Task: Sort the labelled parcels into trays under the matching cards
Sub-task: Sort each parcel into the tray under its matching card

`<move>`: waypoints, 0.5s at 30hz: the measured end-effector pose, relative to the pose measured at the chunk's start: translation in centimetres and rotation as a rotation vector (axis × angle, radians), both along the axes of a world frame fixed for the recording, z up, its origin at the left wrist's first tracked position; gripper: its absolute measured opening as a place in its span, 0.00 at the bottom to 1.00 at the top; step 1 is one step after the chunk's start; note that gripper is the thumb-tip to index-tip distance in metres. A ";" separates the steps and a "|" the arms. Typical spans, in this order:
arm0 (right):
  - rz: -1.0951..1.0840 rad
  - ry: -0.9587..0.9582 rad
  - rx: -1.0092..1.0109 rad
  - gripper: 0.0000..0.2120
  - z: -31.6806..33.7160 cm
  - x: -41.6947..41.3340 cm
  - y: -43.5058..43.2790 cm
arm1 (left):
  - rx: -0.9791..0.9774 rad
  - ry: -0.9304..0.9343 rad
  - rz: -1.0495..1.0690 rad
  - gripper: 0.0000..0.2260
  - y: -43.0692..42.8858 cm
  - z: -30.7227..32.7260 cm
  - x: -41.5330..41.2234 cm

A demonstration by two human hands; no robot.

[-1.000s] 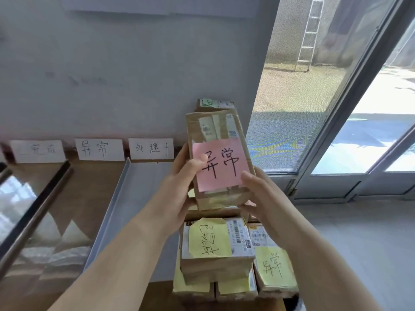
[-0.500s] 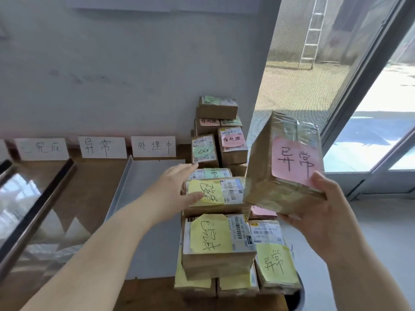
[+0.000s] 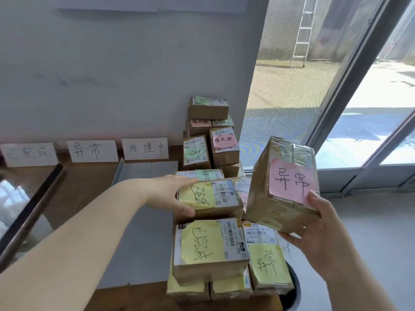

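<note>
Since a second ago the left grip (image 3: 170,194) has left the pink-note parcel (image 3: 283,187) and reached onto the stack. At far left, three white paper cards lean on the wall at the back of the wooden desk (image 3: 85,189). The middle one, the 异常 card (image 3: 92,151), matches the pink note. Under the right-hand card lies a smooth grey tray (image 3: 143,173) with a raised rim.

Next, the left grip clasps the near-left end of the yellow-note parcel (image 3: 208,198), fingers flat on top and thumb against its side, probably to lift it or steady the pile. The stacked parcels are squarish brown cardboard boxes with printed labels and sticky notes.

Furthest right, the right grip (image 3: 318,241) holds the pink-note parcel from below with the thumb by the note. The parcel is tilted in the air beside the stack, glossy with tape, and its label is turned up, seemingly for reading.
</note>
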State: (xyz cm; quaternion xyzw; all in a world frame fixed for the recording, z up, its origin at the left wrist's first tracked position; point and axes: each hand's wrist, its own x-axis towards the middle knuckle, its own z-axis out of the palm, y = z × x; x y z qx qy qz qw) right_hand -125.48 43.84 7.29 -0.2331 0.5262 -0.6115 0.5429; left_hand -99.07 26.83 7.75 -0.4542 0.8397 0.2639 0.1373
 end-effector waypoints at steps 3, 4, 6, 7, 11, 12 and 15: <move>0.005 0.017 0.022 0.47 -0.4 0.3 -0.1 | 0.010 0.018 -0.019 0.45 -0.1 -0.1 0.0; 0.005 0.018 0.027 0.47 -0.4 0.4 -0.1 | 0.016 0.033 -0.018 0.45 0.0 -0.1 0.0; 0.000 0.021 0.029 0.48 -0.3 0.5 -0.2 | 0.014 0.075 -0.011 0.44 0.2 0.0 -0.2; -0.005 0.026 0.028 0.47 -0.4 0.6 -0.3 | 0.005 0.095 -0.008 0.43 0.2 0.0 -0.3; -0.026 -0.015 0.001 0.26 -0.1 0.6 -0.4 | -0.038 0.194 0.012 0.42 0.4 0.1 -0.2; -0.034 -0.019 0.000 0.22 -0.2 0.5 -0.4 | -0.046 0.215 0.015 0.41 0.4 0.2 -0.2; -0.040 -0.007 0.000 0.21 -0.4 0.5 -0.5 | -0.068 0.263 0.017 0.41 0.4 0.7 0.0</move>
